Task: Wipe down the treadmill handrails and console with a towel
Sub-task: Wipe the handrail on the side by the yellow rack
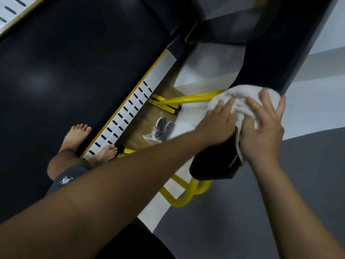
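The black treadmill handrail (268, 57) runs from the top right down to its blunt end at the lower centre. A white towel (240, 98) is draped over it, with a strip hanging down the rail's right side. My left hand (217, 126) reaches across from the left and lies on the towel's left part, fingers stretched out on the cloth. From below, my right hand (261, 128) covers the towel's right part, its fingers spread and pressing the cloth onto the rail. The console is not in view.
The black treadmill belt (74, 71) fills the left, edged by a white side rail (130, 111) with dark slots. My bare feet stand on the belt and side rail. A yellow tube frame (186, 99) and bagged dark shoes (162, 128) lie on the floor below the handrail.
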A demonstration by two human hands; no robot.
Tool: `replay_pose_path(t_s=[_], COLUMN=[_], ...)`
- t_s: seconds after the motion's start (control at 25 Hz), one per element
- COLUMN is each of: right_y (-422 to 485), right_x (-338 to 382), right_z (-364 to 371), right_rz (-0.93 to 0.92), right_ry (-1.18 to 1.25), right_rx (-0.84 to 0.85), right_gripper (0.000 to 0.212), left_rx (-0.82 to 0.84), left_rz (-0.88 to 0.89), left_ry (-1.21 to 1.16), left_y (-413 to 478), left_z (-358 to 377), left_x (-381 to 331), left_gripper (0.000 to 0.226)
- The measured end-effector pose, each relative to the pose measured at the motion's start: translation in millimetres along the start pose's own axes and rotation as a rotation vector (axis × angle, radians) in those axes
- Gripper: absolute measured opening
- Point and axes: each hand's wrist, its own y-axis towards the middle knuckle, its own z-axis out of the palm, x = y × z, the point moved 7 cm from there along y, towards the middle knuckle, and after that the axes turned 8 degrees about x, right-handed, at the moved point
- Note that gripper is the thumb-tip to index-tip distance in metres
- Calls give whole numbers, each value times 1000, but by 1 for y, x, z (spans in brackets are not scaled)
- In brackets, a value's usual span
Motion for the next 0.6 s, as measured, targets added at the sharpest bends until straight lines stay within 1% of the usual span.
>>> replay_pose_path(t_s=[0.04,0.08,0.16,0.24,0.28,0.32,0.4,0.44,0.56,0.6], right_y=[7,7,-3,-18,-28,-40,-65,-80,-122,-132], right_x=[-2,-4,-5,-8,-11,-14,-18,-19,-20,-18], right_z=[0,1,2,4,6,9,22,29,51,60], right_rz=[18,35,78,140,175,210,265,291,330,337], right_ry=[39,94,189,257,305,369,507,569,663,695], right_rx=[-17,-43,-108,-147,-156,-166,-196,-231,-338,-357], right_gripper=[43,44,49,58,61,63,62,60,49,46], left_rx=[2,-5,-10,-42,-65,-72,-78,-72,-14,16], left_rz=[-16,14,74,45,61,103,188,178,121,101], left_ry=[-16,-5,-6,-57,-28,59,195,201,59,62], left_y=[11,11,-14,-45,-57,-70,-86,-95,-130,-138], left_z=[-9,-12,0,13,18,24,33,36,38,35], left_x=[2,-1,-7,-2,1,-1,3,7,1,-3], left_gripper=[54,55,54,50,51,52,54,55,48,49])
